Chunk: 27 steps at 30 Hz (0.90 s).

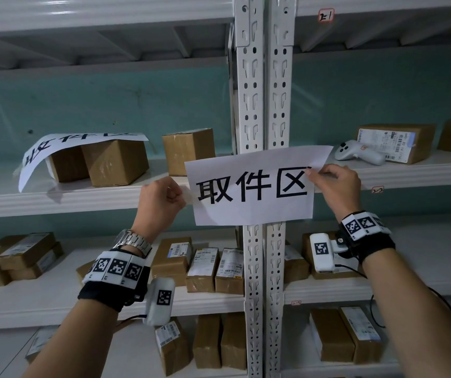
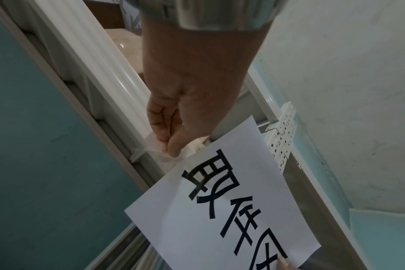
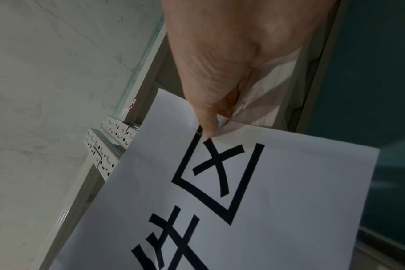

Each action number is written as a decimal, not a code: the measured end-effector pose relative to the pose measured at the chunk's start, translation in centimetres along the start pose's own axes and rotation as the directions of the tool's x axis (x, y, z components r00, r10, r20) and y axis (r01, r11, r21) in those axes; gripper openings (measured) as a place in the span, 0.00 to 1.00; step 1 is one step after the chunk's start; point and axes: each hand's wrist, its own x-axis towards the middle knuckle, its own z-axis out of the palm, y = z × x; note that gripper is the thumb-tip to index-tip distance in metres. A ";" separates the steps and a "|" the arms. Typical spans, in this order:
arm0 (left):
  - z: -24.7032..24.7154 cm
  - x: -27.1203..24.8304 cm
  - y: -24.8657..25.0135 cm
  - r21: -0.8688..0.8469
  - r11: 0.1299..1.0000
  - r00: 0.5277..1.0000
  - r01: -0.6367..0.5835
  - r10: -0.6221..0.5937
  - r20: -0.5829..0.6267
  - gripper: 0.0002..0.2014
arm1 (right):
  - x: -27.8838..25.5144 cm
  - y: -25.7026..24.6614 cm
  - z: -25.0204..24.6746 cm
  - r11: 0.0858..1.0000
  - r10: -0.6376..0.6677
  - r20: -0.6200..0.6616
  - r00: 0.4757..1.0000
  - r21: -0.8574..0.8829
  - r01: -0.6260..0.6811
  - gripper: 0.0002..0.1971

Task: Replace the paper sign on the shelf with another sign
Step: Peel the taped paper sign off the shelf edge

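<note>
White steel shelving against a teal wall fills my view, brown parcels on every level. I have the paper sign (image 1: 251,186) stretched across the two perforated uprights (image 1: 262,105) where the shelf bays meet, its three bold characters facing me and its top right corner riding a little high. My left hand (image 1: 161,199) has its fingers (image 2: 160,117) curled in, thumb pinching the sign's left edge together with a strip of clear tape (image 2: 192,148). My right hand (image 1: 334,184) pinches the upper right area, thumb pressed on the printed face by the last character. Another sign (image 1: 63,148) lies draped over a brown box (image 1: 115,162) on the shelf (image 1: 6,203) to the left, so I judge this step is fixing the new sheet in place, though I cannot tell which sheet is which.

To do it well, I would level the top edge against the shelf lip first, keep the paper taut between both hands, then rub the tape flat onto metal, not over the holes. A white handheld scanner (image 1: 355,154) sits well clear on the right.
</note>
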 end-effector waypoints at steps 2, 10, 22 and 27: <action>0.0 -0.1 0.0 -0.006 1.000 1.000 0.013 -0.013 0.018 0.06 | 0.0 0.0 0.0 1.000 -0.008 0.002 1.000 -0.004 0.008 0.11; -0.2 -0.2 0.5 -0.005 0.998 0.995 0.059 -0.059 0.078 0.03 | -0.2 -0.3 0.3 0.999 0.002 0.000 1.000 0.043 -0.002 0.13; -0.6 -1.2 0.7 -0.211 0.955 0.978 0.208 -0.200 0.059 0.02 | -0.3 -0.7 0.3 1.000 -0.014 0.000 1.000 -0.005 0.014 0.11; -0.6 -1.2 1.3 -0.208 0.963 0.982 0.172 -0.184 -0.037 0.03 | -0.2 -0.4 0.2 1.000 -0.012 -0.018 1.000 0.008 0.013 0.13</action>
